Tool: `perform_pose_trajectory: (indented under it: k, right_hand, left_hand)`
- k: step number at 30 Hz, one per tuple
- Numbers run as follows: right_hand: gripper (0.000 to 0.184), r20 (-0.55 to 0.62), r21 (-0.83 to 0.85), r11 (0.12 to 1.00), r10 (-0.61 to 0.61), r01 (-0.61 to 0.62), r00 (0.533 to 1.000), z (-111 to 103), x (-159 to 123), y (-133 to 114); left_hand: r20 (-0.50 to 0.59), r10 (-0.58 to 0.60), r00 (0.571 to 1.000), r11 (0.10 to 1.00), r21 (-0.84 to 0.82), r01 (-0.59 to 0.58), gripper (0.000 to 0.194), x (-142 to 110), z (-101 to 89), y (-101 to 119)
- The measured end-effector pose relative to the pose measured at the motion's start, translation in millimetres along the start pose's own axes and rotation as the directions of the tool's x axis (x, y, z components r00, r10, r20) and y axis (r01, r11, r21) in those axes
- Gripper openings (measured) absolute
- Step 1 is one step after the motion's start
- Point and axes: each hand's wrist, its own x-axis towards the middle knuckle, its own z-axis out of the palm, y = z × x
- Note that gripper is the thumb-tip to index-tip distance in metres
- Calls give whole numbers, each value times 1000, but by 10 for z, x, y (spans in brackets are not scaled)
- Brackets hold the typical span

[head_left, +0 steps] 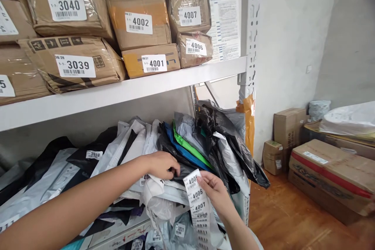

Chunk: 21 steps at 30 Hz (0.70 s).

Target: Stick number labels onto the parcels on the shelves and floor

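My left hand (161,165) reaches in from the lower left and pinches the edge of a dark grey poly mailer bag (187,172) in the pile on the lower shelf. My right hand (215,193) holds a white strip of numbered barcode labels (197,203) near its top end; the labels read 4005, 4006, 4007 and onward downward. The strip hangs just right of my left hand's fingertips. Around both hands lie several white, black, grey, blue and green mailer bags (190,140), some with number stickers such as 3038 (94,154).
The white upper shelf (123,90) carries brown taped parcels labelled 3040, 3039, 4002, 4001, 4007 and 4006. A perforated metal upright (249,27) stands at the shelf's right end. Cardboard boxes (331,175) sit on the wooden floor at right, against a grey wall.
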Motion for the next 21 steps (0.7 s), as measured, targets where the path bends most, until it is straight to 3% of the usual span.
perform_pose_trajectory:
  k: [2,5,11,14,18,21]
  right_hand:
    - [42,-49,9,1000,16,-15,999,131,120,64]
    - [52,-152,-23,999,27,-30,988,280,280,234]
    - [54,-334,-85,996,-29,0,942,350,443,446]
    - [54,-322,-62,997,17,-39,947,326,417,459]
    - [51,-242,-8,992,117,-122,963,286,332,452]
    - [58,-316,0,993,112,-118,942,275,257,470]
  left_hand:
    - [41,-75,996,992,-98,79,24,66,23,-16]
    - [57,-148,987,973,-169,156,41,147,32,-32]
    - [22,-315,949,948,-31,316,26,212,62,29]
    - [-69,-384,921,919,63,389,26,240,142,101]
    - [-156,-394,906,892,173,418,31,250,258,211]
    - [-184,-383,905,882,218,418,33,244,330,274]
